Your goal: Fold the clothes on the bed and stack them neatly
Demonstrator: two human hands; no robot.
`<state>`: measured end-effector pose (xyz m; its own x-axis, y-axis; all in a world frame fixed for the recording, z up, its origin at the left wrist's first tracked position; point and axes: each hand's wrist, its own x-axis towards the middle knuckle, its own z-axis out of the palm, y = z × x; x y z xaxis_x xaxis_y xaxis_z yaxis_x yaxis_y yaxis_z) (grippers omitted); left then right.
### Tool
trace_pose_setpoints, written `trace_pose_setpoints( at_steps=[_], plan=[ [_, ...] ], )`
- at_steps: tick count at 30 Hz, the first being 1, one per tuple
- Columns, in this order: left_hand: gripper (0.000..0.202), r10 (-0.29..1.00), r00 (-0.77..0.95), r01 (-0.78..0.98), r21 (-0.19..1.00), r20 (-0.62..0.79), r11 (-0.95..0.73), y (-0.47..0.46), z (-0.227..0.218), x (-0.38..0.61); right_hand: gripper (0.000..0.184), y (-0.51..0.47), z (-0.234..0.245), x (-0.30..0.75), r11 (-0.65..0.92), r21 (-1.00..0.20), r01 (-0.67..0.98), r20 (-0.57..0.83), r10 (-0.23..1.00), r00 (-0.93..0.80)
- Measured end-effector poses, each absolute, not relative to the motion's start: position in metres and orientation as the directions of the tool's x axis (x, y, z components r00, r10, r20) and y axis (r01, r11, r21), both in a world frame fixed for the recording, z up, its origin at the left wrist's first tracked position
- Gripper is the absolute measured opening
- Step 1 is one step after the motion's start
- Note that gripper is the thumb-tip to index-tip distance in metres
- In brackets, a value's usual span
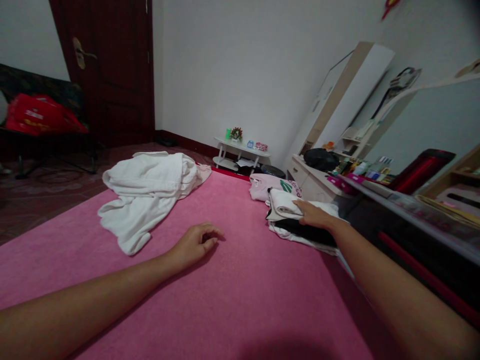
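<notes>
My right hand (316, 216) rests on a folded white garment (284, 202) at the top of a stack of clothes. Its fingers stretch out over the cloth; the undersides of the fingers are hidden. Beneath that garment are a folded black piece (300, 230) and more white cloth. Just behind the stack lies a folded pale pink shirt (262, 186) with a green print. My left hand (200, 242) is over the pink bed cover (232, 290), fingers loosely bent and thumb apart, holding nothing. Beyond it, to the left, a rumpled white garment (150, 175) lies spread out.
A dresser (300, 170) with a black bag (321, 159) and several bottles stands along the right side. A small white table (242, 146) is by the far wall. At the left, a red bag (43, 115) sits on a chair near a dark door (112, 65).
</notes>
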<state>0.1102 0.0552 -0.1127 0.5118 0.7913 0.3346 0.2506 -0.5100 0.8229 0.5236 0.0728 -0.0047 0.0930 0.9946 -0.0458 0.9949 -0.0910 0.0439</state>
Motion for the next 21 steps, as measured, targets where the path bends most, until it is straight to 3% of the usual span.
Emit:
trace_pose_setpoints(
  at_steps=[2, 4, 7, 10, 15, 18, 21],
  plan=[
    [0.025, 0.803, 0.529, 0.26, 0.848, 0.274, -0.461, 0.06, -0.114, 0.113, 0.054, 0.081, 0.015, 0.52, -0.083, -0.145, 0.986, -0.007, 0.997, 0.083],
    [0.025, 0.815, 0.539, 0.298, 0.856, 0.214, -0.422, 0.068, -0.116, 0.116, 0.047, 0.089, 0.029, 0.513, -0.087, -0.257, 0.962, 0.158, 0.979, 0.131],
    [0.026, 0.846, 0.511, 0.464, 0.779, 0.154, -0.422, 0.08, -0.114, 0.124, 0.051, 0.091, 0.017, 0.492, -0.174, -0.212, 0.962, 0.408, 0.878, 0.249],
    [0.025, 0.875, 0.461, 0.613, 0.659, 0.149, -0.435, 0.082, -0.108, 0.132, 0.047, 0.087, -0.027, 0.464, -0.241, -0.07, 0.968, 0.333, 0.909, 0.25],
    [0.026, 0.799, 0.539, 0.628, 0.506, 0.267, -0.592, 0.075, -0.106, 0.137, 0.041, 0.087, -0.066, 0.411, -0.296, 0.041, 0.954, 0.261, 0.925, 0.276],
    [0.026, 0.787, 0.548, 0.624, 0.487, 0.285, -0.611, 0.074, -0.108, 0.137, 0.043, 0.085, -0.071, 0.365, -0.106, 0.019, 0.994, 0.236, 0.967, 0.098],
    [0.024, 0.778, 0.553, 0.613, 0.487, 0.298, -0.622, 0.075, -0.109, 0.136, 0.048, 0.077, -0.089, 0.316, 0.088, -0.091, 0.992, 0.186, 0.98, -0.07]
  ],
)
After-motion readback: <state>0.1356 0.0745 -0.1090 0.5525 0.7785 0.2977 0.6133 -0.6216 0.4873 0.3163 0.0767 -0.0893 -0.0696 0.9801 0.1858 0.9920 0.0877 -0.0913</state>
